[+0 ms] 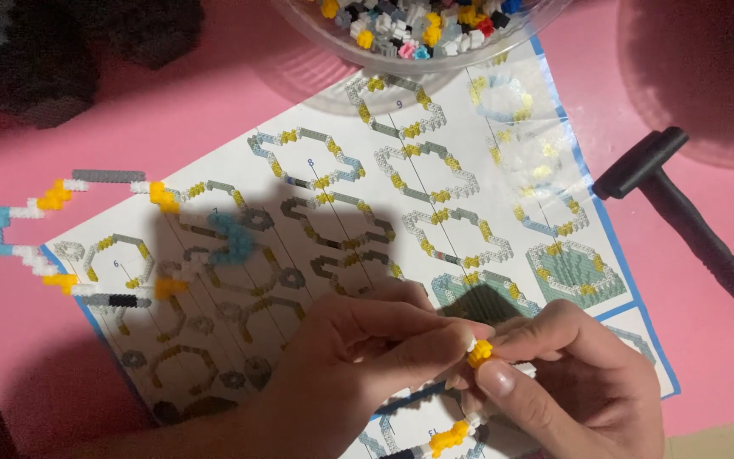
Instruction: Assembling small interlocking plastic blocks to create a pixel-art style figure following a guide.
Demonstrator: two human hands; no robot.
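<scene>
Where pink surface [172,110] shows, paper sheet [486,170] lies flat, bowl [418,55] of tiny blocks above. Both hands, left hand [341,374] and right hand [579,382], fingers pinched together on small yellow block piece [480,352], low over sheet.

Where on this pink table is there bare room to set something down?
Bare pink table lies between the dark objects and the brick chain, and right of the black hammer. Crowded: the instruction sheet, bowl, hands.
</scene>
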